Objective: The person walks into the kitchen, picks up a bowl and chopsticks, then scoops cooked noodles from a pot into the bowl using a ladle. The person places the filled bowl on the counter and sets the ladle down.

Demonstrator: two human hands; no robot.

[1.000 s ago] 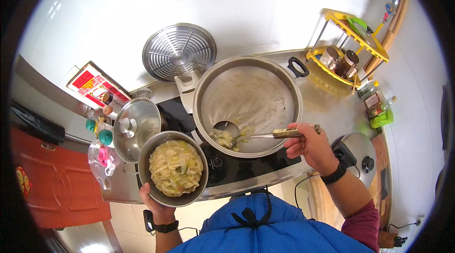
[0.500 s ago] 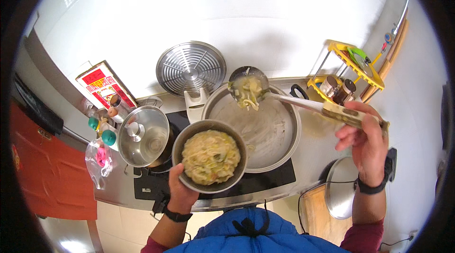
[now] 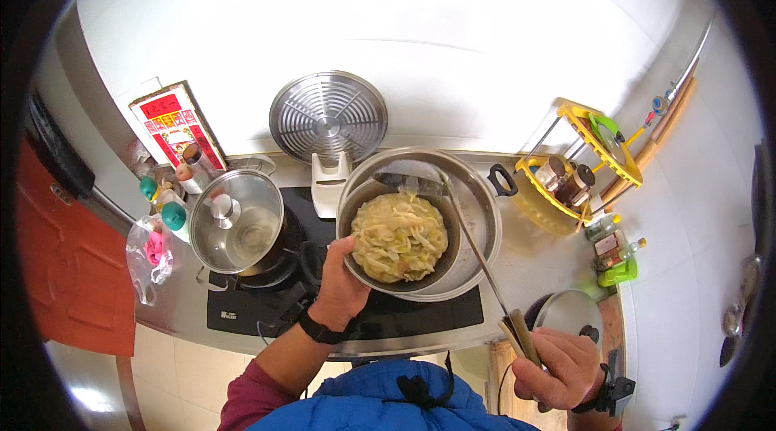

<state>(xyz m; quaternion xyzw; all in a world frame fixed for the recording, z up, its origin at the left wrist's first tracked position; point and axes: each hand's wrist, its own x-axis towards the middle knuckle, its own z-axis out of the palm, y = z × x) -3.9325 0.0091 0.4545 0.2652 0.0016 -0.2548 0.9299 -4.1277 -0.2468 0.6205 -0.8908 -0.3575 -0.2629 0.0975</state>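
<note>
Over my remote link I look out from the wearer's head, steeply down past the blue jacket (image 3: 380,399) at the bottom edge, with the cooktop (image 3: 428,318) close by in the lower middle and the white wall (image 3: 428,51) facing me across the top (the fisheye bends edges and blackens the corners)

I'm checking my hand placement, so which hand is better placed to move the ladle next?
Probably your right: the right grip is closed around the ladle handle, while the left grip supports the food-filled bowl over the pan.
</note>
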